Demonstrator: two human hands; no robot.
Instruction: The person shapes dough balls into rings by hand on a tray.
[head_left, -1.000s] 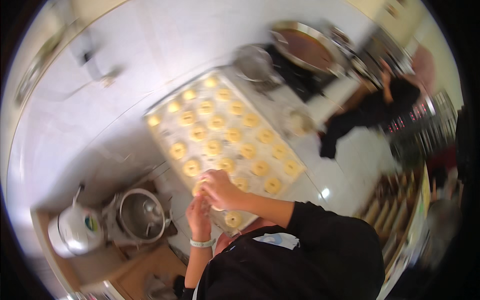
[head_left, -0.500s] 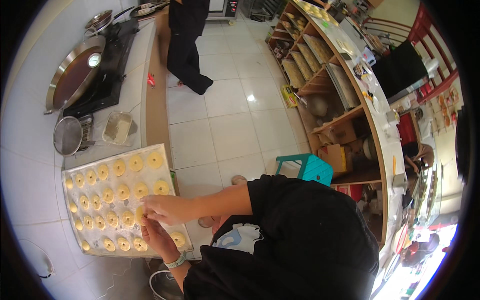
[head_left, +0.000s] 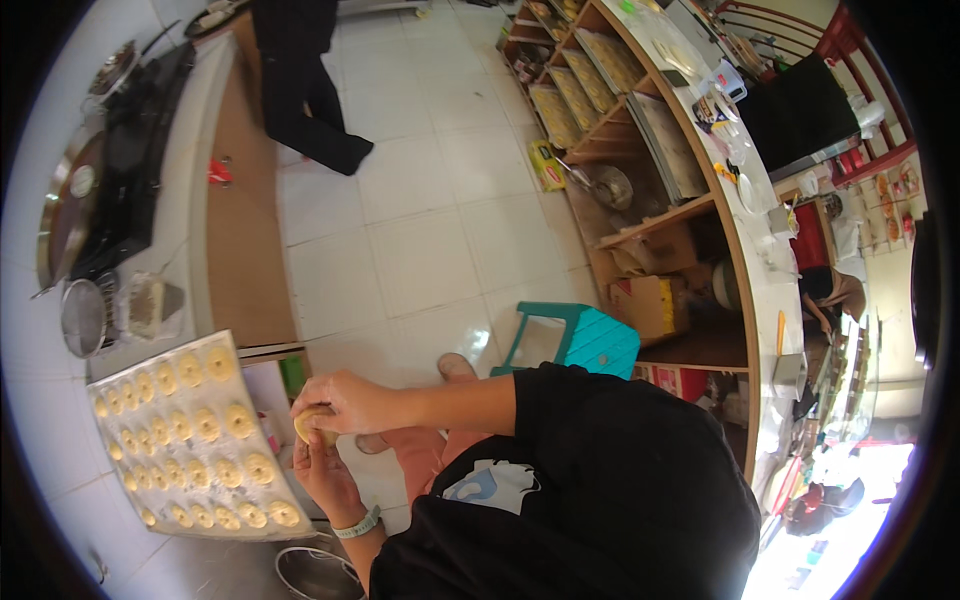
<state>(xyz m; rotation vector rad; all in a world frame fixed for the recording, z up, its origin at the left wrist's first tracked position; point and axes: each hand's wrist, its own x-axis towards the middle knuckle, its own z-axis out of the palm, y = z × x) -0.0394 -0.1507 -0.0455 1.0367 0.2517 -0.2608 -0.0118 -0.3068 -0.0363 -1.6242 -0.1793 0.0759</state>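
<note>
My right hand (head_left: 345,400) and my left hand (head_left: 322,475), which wears a pale green wristband, meet just off the right edge of a metal tray (head_left: 150,362). Between the fingers of both hands sits a small yellow dough piece (head_left: 312,425). The tray lies on a white counter and carries several rows of round yellow dough pieces (head_left: 205,425), each with a dent in the middle. My black sleeve covers the right forearm.
A teal plastic stool (head_left: 585,340) stands on the white tiled floor near my feet. Another person in black (head_left: 300,80) stands by the counter with a large wok (head_left: 65,220) and a strainer (head_left: 85,318). Wooden shelves with trays (head_left: 600,100) curve along the right. A metal bowl (head_left: 320,572) sits below.
The view has swung further round toward the floor and shelves. My hands have come off the tray and now hold one dough piece just beside its edge.
</note>
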